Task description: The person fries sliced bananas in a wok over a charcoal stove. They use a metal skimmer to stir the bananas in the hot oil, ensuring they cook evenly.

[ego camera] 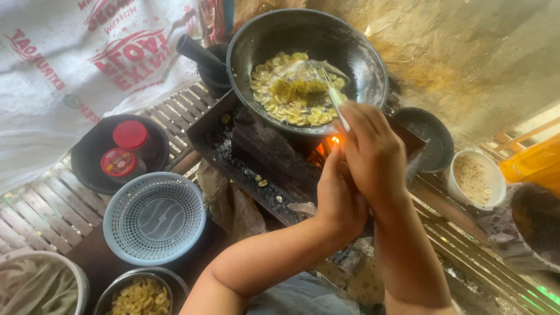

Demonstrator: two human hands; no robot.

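Observation:
A black wok sits over a wood fire, with yellow banana slices frying in oil. My right hand grips the metal handle of a skimmer whose head rests in the oil among the slices. My left hand is tucked just under and behind the right one, near the handle's end; whether it touches the handle is hidden. A flame shows under the wok.
Light blue plastic strainer at left. Behind it, a black pan holds two red-lidded jars. A metal bowl of fried chips is at bottom left. White bowl of raw slices and a dark lid at right.

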